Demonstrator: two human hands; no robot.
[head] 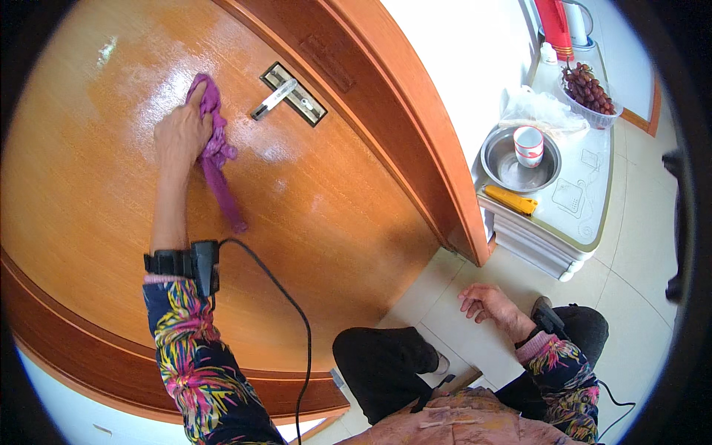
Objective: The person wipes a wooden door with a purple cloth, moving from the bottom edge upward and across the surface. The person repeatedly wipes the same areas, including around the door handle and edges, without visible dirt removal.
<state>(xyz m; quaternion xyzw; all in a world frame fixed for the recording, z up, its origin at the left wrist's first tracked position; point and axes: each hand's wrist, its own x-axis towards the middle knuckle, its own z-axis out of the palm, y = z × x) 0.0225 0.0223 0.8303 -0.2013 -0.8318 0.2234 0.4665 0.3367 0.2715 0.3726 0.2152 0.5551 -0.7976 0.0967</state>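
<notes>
My left hand (182,132) holds a crumpled purple cloth (214,125) against the face of a wooden door (311,211), left of the metal door handle (275,99). The cloth's loose end hangs below the hand. Shiny patches show on the wood around it. My right hand (489,306) is over my right knee's near side, above the floor, with its fingers loosely curled and apart and nothing in them.
At the right stands a low cabinet (578,222) bearing a steel bowl (500,164) with a cup (528,146), a yellow utility knife (510,200), a plastic bag (542,114) and grapes (587,89). A black cable (303,317) runs from my left wrist.
</notes>
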